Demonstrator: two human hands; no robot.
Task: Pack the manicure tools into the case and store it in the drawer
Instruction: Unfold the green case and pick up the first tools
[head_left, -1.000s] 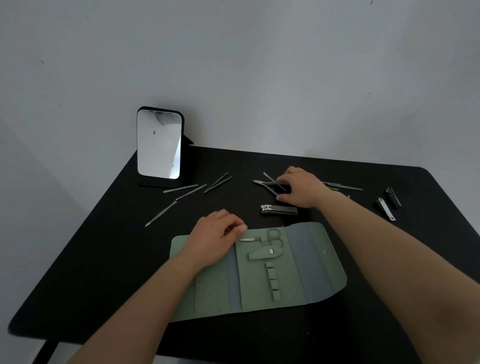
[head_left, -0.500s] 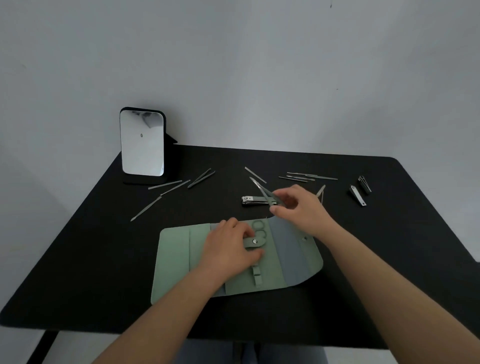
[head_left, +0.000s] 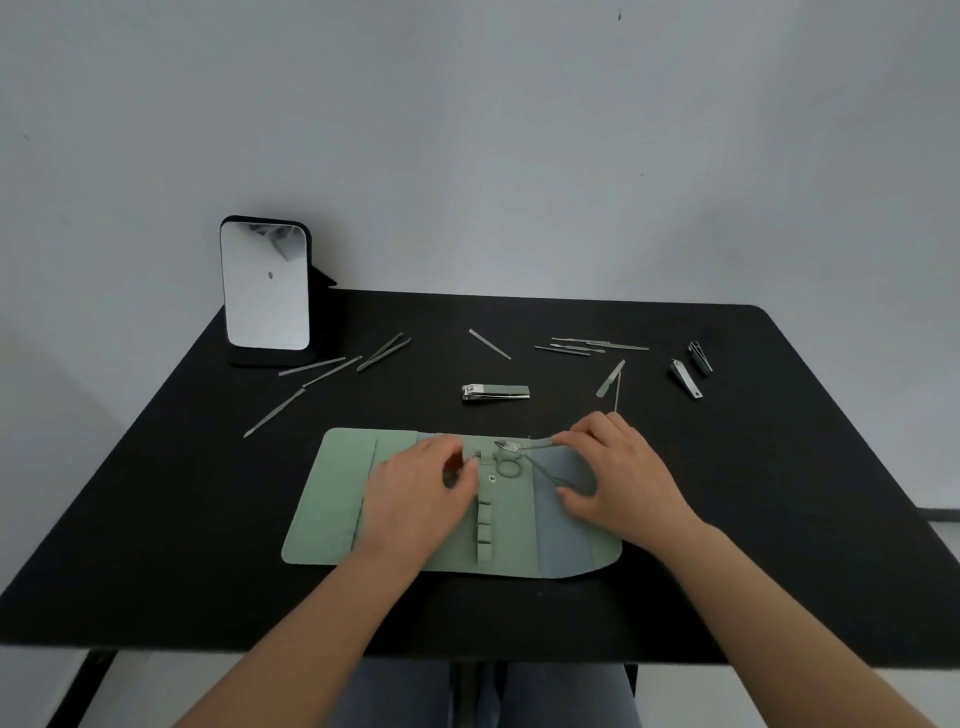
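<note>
Black table against a grey wall, with a standing mirror at the far left. Green case lies unfolded near the front edge, scissors tucked in its middle panel; left hand rests on the case with fingers curled at the strap, right hand grips a nipper over the case's right side. Loose on the table: clipper just beyond the case, thin files left, more tools and two small clippers right.

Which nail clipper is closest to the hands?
The big nail clipper lying alone mid-table, just beyond the green case. The two smaller clippers sit together far off near the table's right edge.
</note>
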